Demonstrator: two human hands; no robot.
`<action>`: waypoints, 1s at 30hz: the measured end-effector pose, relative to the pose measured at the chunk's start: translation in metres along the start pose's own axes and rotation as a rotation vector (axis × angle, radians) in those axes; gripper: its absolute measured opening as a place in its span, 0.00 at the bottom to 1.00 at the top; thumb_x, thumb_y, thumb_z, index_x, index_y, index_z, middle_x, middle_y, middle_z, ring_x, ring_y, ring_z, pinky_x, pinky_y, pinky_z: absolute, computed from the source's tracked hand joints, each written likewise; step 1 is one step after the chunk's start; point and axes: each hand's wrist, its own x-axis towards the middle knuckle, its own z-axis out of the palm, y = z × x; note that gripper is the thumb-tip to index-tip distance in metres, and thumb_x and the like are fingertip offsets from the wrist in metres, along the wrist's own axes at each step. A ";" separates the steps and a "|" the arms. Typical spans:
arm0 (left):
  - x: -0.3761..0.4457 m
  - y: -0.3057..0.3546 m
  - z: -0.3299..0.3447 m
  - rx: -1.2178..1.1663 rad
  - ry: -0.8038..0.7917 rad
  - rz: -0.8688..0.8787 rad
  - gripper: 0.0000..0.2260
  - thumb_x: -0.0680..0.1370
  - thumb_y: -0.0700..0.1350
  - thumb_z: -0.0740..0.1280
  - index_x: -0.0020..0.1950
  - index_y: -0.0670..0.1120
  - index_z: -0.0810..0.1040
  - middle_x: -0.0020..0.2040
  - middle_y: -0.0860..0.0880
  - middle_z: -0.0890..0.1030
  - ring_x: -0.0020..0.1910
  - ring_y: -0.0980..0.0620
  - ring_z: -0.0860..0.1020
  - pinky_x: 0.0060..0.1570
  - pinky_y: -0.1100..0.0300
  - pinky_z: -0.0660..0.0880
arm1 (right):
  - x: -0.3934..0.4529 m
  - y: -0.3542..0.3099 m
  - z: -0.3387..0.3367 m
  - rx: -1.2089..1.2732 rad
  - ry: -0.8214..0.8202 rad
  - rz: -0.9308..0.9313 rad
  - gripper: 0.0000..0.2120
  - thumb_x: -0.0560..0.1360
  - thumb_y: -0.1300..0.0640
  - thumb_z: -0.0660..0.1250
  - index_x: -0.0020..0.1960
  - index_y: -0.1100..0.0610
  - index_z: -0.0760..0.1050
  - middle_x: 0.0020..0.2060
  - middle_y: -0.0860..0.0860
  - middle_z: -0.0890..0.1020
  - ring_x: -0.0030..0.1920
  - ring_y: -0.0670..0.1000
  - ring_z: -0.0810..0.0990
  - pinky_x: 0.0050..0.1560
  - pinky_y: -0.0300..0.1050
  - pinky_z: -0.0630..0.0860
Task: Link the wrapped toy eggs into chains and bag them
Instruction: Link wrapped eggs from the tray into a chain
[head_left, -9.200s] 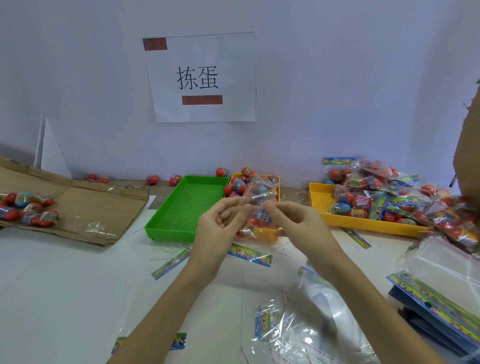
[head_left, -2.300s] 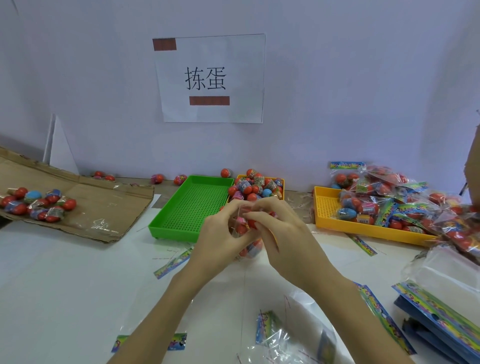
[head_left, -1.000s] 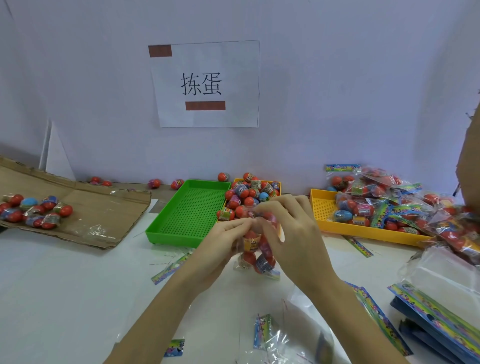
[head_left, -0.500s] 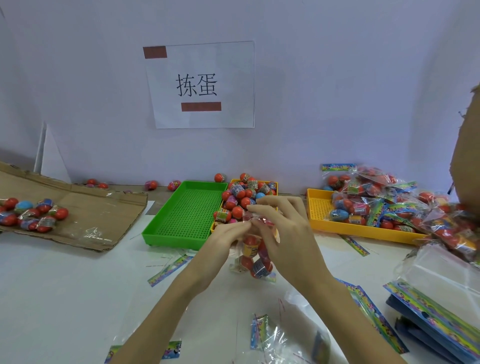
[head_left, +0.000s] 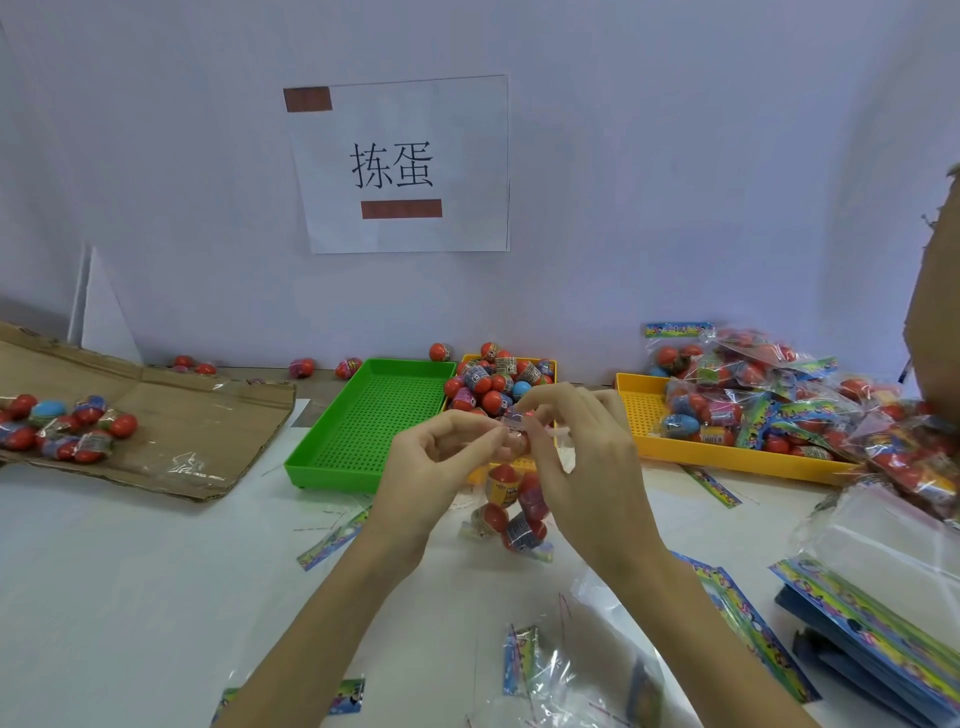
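Pinching bag of eggs (head_left: 511, 512) top: left hand (head_left: 441, 470); right hand (head_left: 582, 462)

the widest open stretch is the white table (head_left: 130, 597) on the near left, with only a stray label strip (head_left: 332, 540) on it. farther left, flattened cardboard (head_left: 171, 431) carries a cluster of wrapped eggs (head_left: 62, 426). straight ahead the green tray (head_left: 374, 421) and the egg-heaped orange tray (head_left: 550, 364) block the back. to the right, the yellow tray (head_left: 727, 457) piled with filled bags (head_left: 769, 395) and a stack of empty bags (head_left: 872, 613) crowd the edge. loose plastic (head_left: 571, 670) litters the near centre.
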 end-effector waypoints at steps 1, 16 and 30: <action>0.000 0.000 0.000 -0.002 0.000 -0.002 0.06 0.75 0.49 0.77 0.50 0.49 0.87 0.48 0.44 0.88 0.51 0.46 0.87 0.49 0.56 0.84 | 0.000 0.000 0.000 -0.007 0.014 -0.012 0.06 0.79 0.61 0.70 0.55 0.54 0.81 0.47 0.48 0.83 0.51 0.49 0.74 0.53 0.24 0.65; -0.002 0.005 0.002 -0.012 0.038 0.027 0.05 0.79 0.36 0.73 0.51 0.44 0.87 0.47 0.45 0.88 0.49 0.48 0.87 0.50 0.61 0.81 | -0.001 0.005 0.003 -0.094 0.022 -0.113 0.06 0.75 0.57 0.76 0.52 0.55 0.85 0.50 0.52 0.84 0.52 0.57 0.79 0.50 0.57 0.80; -0.004 0.002 0.004 0.155 0.063 0.122 0.03 0.76 0.37 0.77 0.47 0.44 0.87 0.41 0.47 0.88 0.42 0.53 0.85 0.46 0.64 0.80 | 0.000 0.005 -0.001 -0.173 0.060 -0.209 0.05 0.74 0.55 0.75 0.47 0.57 0.86 0.47 0.53 0.86 0.50 0.57 0.81 0.49 0.52 0.79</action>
